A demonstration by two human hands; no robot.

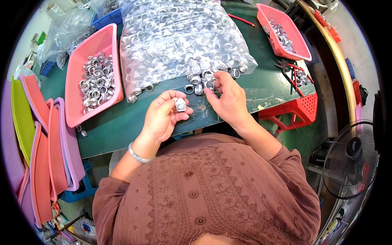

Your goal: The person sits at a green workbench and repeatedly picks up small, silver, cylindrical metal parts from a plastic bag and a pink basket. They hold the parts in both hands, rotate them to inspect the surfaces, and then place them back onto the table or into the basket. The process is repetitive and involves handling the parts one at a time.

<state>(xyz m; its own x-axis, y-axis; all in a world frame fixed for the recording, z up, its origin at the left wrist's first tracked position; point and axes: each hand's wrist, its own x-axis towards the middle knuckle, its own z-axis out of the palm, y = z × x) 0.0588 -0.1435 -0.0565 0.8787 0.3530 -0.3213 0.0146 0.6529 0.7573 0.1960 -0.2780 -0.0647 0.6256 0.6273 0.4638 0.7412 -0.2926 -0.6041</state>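
Observation:
My left hand [162, 116], closed in a pinch, holds a chunky silver ring [180, 105] with its broad face turned up. To its right, my right hand [229, 100] reaches into a small heap of silver rings [198, 79] at the mouth of a clear plastic bag [183, 36]. Its thumb and fingers close around a ring [209, 84] at the heap's near edge. The bag lies flat on the green table [110, 139] and is full of more such rings.
A pink basket [70, 94] of rings stands left of the bag, another pink basket [261, 18] at the far right. Red-handled pliers [292, 73] lie near the right edge, above a red stool [302, 112]. Stacked baskets [45, 147] are at left, a fan [353, 151] at right.

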